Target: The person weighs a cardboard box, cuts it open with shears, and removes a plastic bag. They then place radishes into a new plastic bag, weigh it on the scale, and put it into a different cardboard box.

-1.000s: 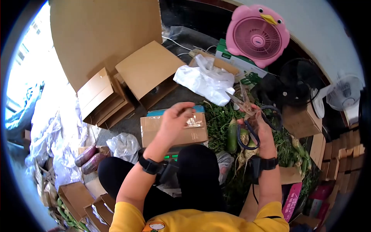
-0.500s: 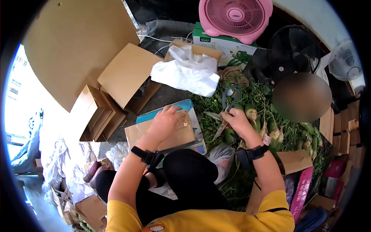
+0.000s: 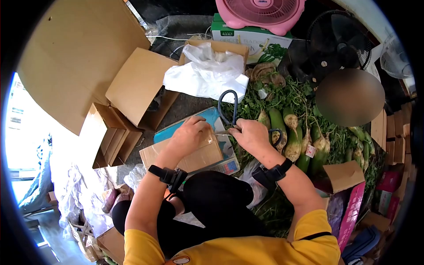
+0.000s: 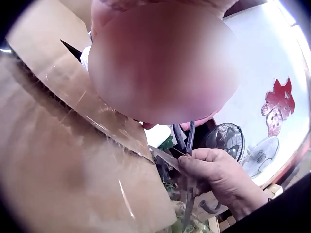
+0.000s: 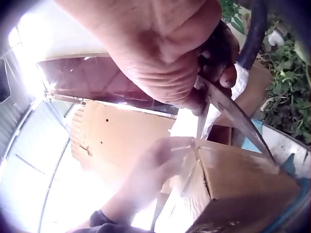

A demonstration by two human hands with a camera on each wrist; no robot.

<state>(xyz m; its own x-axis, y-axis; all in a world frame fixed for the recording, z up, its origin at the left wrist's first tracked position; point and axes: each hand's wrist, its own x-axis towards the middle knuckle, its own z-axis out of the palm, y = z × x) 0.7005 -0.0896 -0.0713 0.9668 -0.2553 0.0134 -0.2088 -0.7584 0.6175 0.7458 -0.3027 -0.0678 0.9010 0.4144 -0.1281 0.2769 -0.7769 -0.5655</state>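
A taped brown cardboard box [image 3: 190,157] sits slanted over a flat blue-topped weighing scale [image 3: 232,166] by the person's knees. The left hand [image 3: 191,134] grips the box at its far edge, fingers bent over it. In the right hand [image 3: 251,134] is a pair of large scissors [image 5: 245,127] with dark handles and worn metal blades. That hand holds them around the blades near the pivot, handle loops pointing outward. One blade tip meets the box's top by the taped seam in the right wrist view. The blurred patch in the left wrist view hides part of the scene.
Green-and-white radishes [image 3: 278,126] lie on leafy greens to the right. White plastic bags [image 3: 207,81] fill a carton ahead. Folded cardboard boxes [image 3: 139,84] stand at the left. A pink fan [image 3: 265,15] sits on a green-and-white carton [image 3: 251,42], and a black fan [image 3: 339,39] is beside it.
The right hand has come left and down to the box, turning the scissors so the blades point at it. The left hand has lowered onto the box, which is now angled on the scale.
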